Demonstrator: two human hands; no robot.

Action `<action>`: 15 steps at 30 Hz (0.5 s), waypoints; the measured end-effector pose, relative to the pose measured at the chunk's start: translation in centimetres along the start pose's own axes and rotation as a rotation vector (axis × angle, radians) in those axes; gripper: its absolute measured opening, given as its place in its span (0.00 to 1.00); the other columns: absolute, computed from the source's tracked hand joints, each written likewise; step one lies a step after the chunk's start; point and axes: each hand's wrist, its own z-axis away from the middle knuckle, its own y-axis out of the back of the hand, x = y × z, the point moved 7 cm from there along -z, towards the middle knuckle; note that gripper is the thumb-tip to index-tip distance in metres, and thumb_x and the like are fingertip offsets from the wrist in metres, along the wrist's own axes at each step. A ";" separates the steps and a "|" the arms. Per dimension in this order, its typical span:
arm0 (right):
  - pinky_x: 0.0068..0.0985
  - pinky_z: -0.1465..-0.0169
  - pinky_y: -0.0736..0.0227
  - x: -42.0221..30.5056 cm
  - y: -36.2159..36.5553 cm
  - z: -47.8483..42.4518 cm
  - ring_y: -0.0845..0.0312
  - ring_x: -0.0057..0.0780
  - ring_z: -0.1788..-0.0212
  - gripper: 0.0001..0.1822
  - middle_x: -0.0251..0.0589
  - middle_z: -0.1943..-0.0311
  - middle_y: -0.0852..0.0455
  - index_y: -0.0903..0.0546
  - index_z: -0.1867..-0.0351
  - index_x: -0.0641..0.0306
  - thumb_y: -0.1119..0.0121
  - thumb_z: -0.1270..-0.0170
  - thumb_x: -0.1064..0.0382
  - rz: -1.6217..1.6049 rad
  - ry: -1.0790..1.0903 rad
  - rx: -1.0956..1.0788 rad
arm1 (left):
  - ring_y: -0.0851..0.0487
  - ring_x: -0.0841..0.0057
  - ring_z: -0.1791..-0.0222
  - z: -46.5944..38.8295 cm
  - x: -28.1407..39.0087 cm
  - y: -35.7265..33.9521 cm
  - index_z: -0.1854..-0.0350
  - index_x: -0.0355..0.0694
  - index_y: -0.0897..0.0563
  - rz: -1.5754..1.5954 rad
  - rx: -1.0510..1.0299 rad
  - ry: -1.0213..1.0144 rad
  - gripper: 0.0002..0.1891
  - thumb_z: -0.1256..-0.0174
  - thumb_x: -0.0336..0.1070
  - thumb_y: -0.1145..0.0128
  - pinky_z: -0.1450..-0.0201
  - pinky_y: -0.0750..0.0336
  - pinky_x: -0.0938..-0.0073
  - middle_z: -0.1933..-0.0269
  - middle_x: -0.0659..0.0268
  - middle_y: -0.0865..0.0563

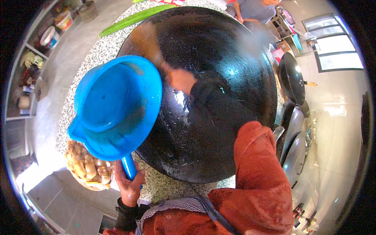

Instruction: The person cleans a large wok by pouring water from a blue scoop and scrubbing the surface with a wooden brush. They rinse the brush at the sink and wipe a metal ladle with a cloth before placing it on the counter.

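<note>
My left hand (129,182) grips the handle of a blue plastic water ladle (108,97), which is tilted over the left rim of a large black wok (205,141). The wok is set in a speckled counter (164,185), and its inside looks wet. My right hand (182,80) reaches down into the wok, with a dark sleeve over the wrist; it is blurred, and I cannot tell whether it holds anything. Beneath the ladle, a bowl of cut food pieces (88,169) stands at the counter's left edge.
Long green gourds (135,20) lie behind the wok. At the right are a frying pan (291,77) and metal lids (295,158). A person (255,10) is at the top right. Shelves (30,50) with tubs line the left side.
</note>
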 end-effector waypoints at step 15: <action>0.37 0.72 0.22 4.7 -8.8 20.2 0.20 0.40 0.76 0.23 0.50 0.66 0.18 0.31 0.33 0.56 0.53 0.27 0.55 -0.418 -0.026 -0.379 | 0.26 0.83 0.76 0.6 0.9 -0.9 0.39 0.36 0.33 -0.031 -0.076 -0.109 0.29 0.46 0.21 0.44 0.77 0.30 0.82 0.68 0.67 0.24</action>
